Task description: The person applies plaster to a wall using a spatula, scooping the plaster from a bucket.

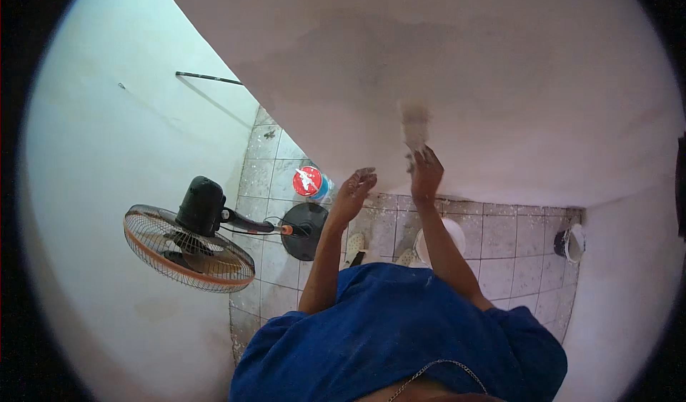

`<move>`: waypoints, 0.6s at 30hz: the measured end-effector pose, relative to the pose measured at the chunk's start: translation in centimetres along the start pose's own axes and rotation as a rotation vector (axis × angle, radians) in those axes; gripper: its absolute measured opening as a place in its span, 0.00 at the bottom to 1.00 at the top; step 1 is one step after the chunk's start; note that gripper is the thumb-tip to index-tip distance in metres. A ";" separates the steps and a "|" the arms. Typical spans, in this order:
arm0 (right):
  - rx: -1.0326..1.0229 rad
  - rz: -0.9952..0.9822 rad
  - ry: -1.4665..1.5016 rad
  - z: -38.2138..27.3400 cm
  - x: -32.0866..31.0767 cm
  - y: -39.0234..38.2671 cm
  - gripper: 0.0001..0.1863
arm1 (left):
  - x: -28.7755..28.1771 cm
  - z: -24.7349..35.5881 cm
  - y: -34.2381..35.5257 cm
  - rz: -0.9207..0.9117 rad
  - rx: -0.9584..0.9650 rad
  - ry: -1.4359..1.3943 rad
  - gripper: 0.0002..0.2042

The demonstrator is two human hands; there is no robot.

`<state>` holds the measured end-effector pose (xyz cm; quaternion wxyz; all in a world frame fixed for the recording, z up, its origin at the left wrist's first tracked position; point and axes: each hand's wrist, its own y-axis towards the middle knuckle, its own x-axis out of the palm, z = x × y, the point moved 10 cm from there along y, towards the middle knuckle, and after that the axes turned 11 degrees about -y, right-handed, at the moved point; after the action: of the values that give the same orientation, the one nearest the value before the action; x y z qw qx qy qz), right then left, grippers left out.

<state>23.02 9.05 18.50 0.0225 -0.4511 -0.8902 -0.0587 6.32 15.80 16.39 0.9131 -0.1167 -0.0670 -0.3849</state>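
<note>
My right hand (426, 172) is closed round the handle of a wide, flat paintbrush (414, 125). Motion smears the brush, and its brownish bristle end lies against the pale wall (500, 109) in front of me. Pale smudges mark the fingers of that hand. To its left, my left hand (356, 190) is raised close to the same wall. Its fingers are loosely bent and a little apart, with whitish spots on them, and I see nothing held. Above both hands a darker, damp-looking patch (379, 48) spreads across the wall.
A standing fan (200, 237) with a round black base (304, 239) stands at the left. Behind the base is a red-lidded blue bucket (307, 181). A white bucket (451, 236) is partly behind my right forearm. Another container (574, 243) sits far right on the spattered tiled floor (500, 277).
</note>
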 end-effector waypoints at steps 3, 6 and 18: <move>-0.072 -0.029 -0.037 -1.1 3.9 1.6 0.14 | -1.6 1.1 -0.3 0.042 -0.019 -0.006 0.18; -0.149 -0.037 -0.005 -2.1 7.1 3.4 0.13 | -3.1 0.9 -0.5 0.064 -0.056 0.013 0.18; 0.158 -0.012 -0.107 8.7 6.2 -0.6 0.14 | -7.8 -0.9 -0.5 0.045 -0.123 -0.089 0.19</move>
<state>18.95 14.71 10.40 0.0101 -0.4451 -0.8947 0.0357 0.60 20.61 13.91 0.9087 -0.1913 -0.0812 -0.3621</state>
